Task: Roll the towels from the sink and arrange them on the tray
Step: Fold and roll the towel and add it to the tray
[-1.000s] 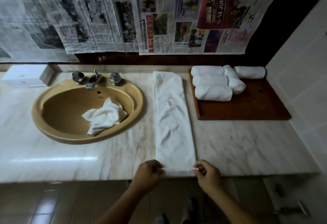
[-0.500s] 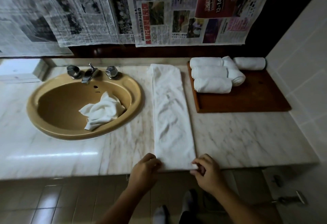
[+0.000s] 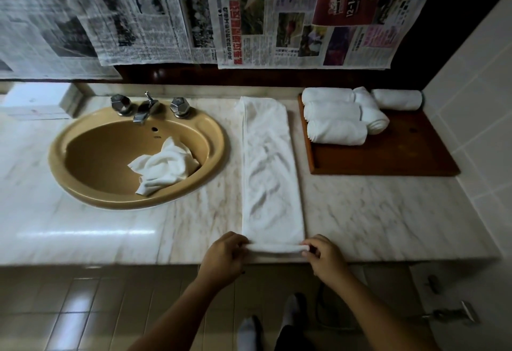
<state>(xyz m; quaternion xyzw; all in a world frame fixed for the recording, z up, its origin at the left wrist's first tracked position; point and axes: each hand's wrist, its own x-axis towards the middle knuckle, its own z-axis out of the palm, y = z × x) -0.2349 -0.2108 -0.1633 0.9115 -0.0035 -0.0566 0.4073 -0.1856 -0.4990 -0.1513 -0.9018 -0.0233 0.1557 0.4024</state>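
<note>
Towel strip (image 3: pixel 270 173), folded long and narrow, lies flat on the tabletop (image 3: pixel 388 217) between sink and tray. Its long axis runs straight away from the person, from the near edge toward the back wall. Its near end is curled up into a thin first turn, and that turn lies crosswise, right between the hands. The left hand (image 3: pixel 224 258) pinches the left end of the turn with bent fingers. The right hand (image 3: pixel 325 258) pinches the right end the same way. Both sit at the tabletop's near edge, level with each other, so neither is nearer the cloth.

The rolling, I judge, has to go forward, away from the body, along the whole length of the strip. The tray (image 3: pixel 388 156) lies to the right and farther back, nearer the right hand. The sink (image 3: pixel 91 192) lies to the left, nearer the left hand.

By count there are seven towels. Five rolled towels (image 3: pixel 336 132) are on the tray: three side by side, one slanted against them and one at the back. One is the strip in hand, and one crumpled towel (image 3: pixel 166 167) is in the sink. There is one tray and one sink.
</note>
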